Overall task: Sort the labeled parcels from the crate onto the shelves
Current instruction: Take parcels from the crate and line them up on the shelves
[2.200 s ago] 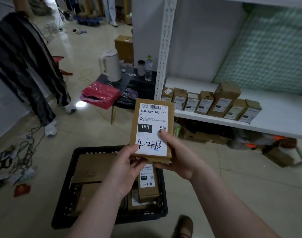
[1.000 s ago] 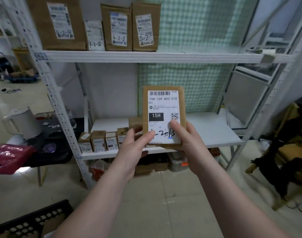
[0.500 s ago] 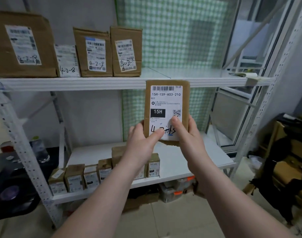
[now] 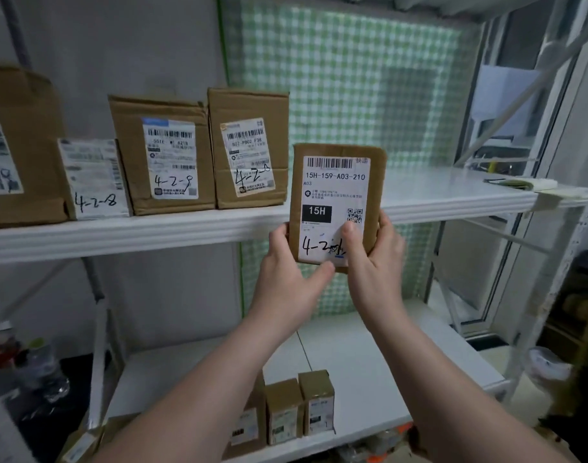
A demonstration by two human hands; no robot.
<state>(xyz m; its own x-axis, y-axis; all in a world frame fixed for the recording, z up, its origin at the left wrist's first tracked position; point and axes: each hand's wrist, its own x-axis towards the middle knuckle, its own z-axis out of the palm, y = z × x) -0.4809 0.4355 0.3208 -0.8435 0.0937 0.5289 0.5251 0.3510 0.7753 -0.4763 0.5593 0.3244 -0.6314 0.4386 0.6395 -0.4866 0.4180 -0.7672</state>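
Head view: a flat cardboard parcel (image 4: 336,202) is held upright in the air, label towards the camera, in front of the front edge of the upper shelf (image 4: 453,195) and just right of the brown box (image 4: 249,152) that ends the row of standing parcels there. Both hands are clamped on its lower end. The left hand (image 4: 286,272) grips the bottom left corner with its thumb under the label. The right hand (image 4: 376,262) wraps the right edge with its thumb pressed on the handwritten code, which starts "4-2" and is partly hidden.

The parcel looks light, since a grip at the lower end alone carries it without sagging. The cardboard seems stiff with softened corners, and it should give good friction, while the printed label is probably slicker. The side edges low down seem the best hold, leaving the top and back free to slide onto the bare stretch of shelf. Being thin, it may topple unless leaned against the brown box. Small boxes (image 4: 316,406) stand on the lower shelf (image 4: 369,355).
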